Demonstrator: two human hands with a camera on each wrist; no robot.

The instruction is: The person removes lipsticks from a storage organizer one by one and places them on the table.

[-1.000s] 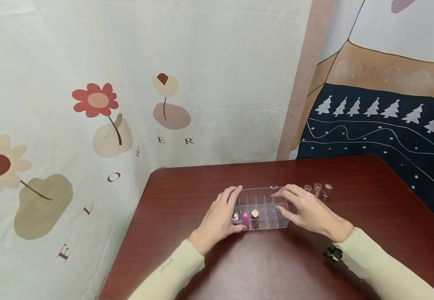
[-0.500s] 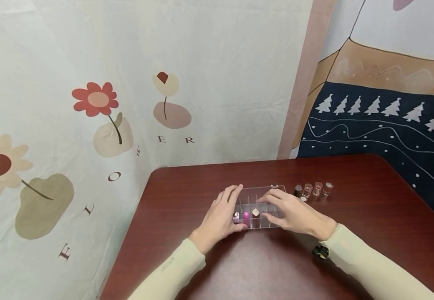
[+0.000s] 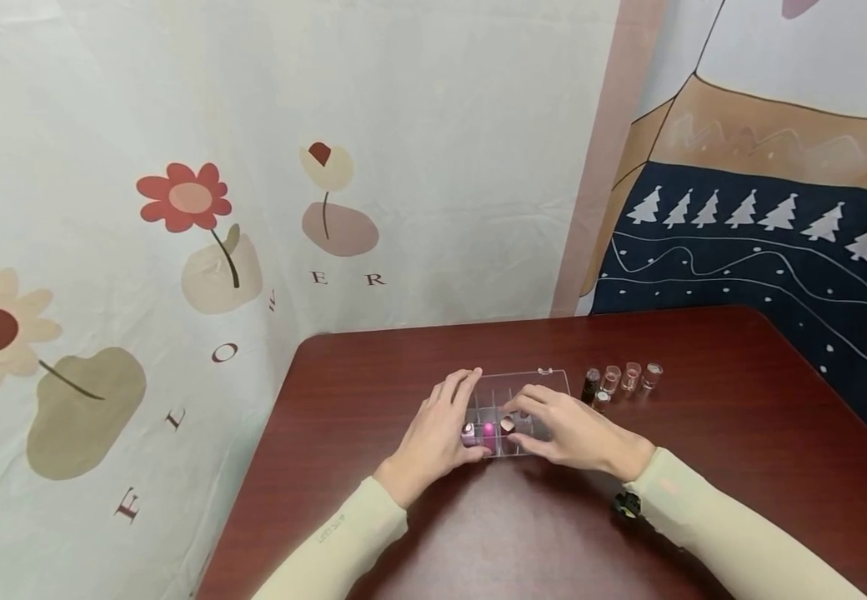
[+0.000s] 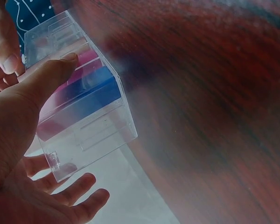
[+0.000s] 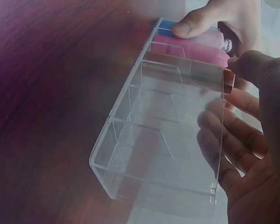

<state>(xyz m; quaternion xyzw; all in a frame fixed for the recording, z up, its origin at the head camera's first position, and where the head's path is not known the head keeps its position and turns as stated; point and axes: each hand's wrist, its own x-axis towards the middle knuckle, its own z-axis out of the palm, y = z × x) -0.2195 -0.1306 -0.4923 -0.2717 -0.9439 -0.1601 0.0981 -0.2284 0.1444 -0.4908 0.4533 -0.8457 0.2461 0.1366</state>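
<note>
A clear plastic divided organizer box (image 3: 495, 385) stands on the table, with small cosmetic tubes in its left compartments. My left hand (image 3: 433, 429) grips its left end, thumb (image 4: 60, 70) on the front wall. At that end sits a tube with a blue base (image 4: 93, 93). Beside it is a bright pink tube (image 3: 489, 433), then a dark tube with a pale, faceted top, likely a lipstick (image 3: 507, 424). My right hand (image 3: 579, 429) reaches over the box and pinches that lipstick's top between thumb and forefinger. The right compartments (image 5: 140, 107) look bare through the wall.
Several small clear-topped containers (image 3: 632, 377) stand behind my right hand, a dark tube (image 3: 590, 385) beside them. The reddish-brown table (image 3: 373, 383) ends at a flower-printed cloth (image 3: 433, 208) and a dark tree-printed cloth (image 3: 764, 258).
My right hand has moved left across the box, from its right end to the lipstick, uncovering the dark tube behind. My left hand keeps its grip on the box.
</note>
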